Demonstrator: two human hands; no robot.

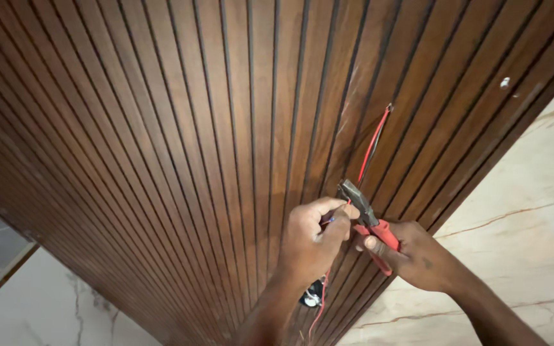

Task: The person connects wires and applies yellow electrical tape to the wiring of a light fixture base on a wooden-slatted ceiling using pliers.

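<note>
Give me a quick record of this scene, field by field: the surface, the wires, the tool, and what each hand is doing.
Surface: dark brown wooden slatted panel, marble-look surface beside it
Wires: red and black wires coming out of a small hole in the panel, running down to the hands
Tool: pliers with red handles, jaws at the wires
Right hand: grips the plier handles
Left hand: pinches the wires next to the plier jaws
Below the hands: red wire hanging down, small dark and white object, too unclear to identify
</note>
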